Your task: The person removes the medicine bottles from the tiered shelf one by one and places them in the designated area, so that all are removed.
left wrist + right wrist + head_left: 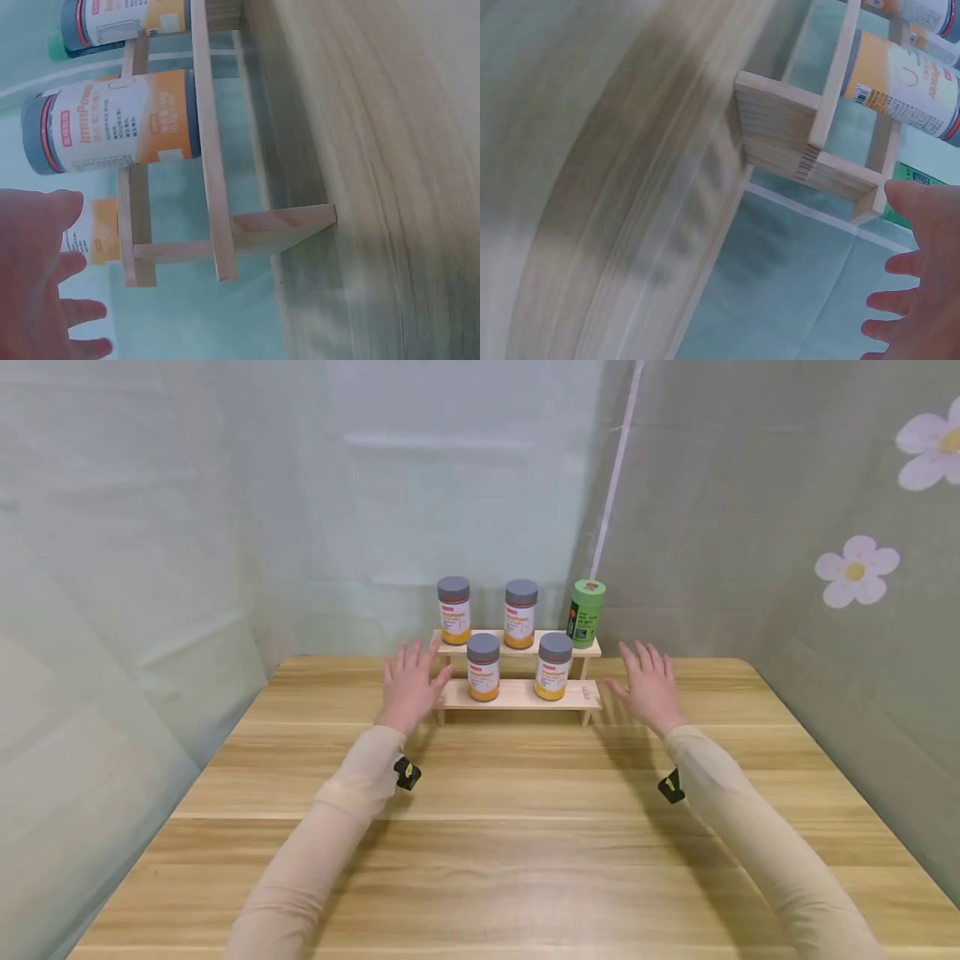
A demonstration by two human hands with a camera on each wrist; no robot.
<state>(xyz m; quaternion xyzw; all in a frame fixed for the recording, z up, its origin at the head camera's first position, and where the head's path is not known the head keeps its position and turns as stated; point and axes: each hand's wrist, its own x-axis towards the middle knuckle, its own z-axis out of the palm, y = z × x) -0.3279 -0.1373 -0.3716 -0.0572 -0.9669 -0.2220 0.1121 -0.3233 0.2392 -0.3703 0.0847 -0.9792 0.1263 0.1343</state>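
Observation:
A two-tier wooden rack [517,695] stands at the table's back. Its upper tier holds two grey-lidded jars [454,612] [520,615] and, at the right end, a green jar [586,614]. Two more grey-lidded jars [483,668] [553,667] are on the lower tier. Beside the rack's left end my left hand [408,687] hovers with fingers spread, holding nothing. My right hand [649,688] is off the right end, fingers spread, also holding nothing. The left wrist view shows the left hand [41,277] near a jar [116,124]; the right wrist view shows the right hand [922,277] by the rack's end.
The wooden table [510,843] extends in front of the rack. Behind it hangs a pale curtain [480,485], with white flowers [857,572] on the right side. Small black devices [407,772] [671,787] sit at both wrists.

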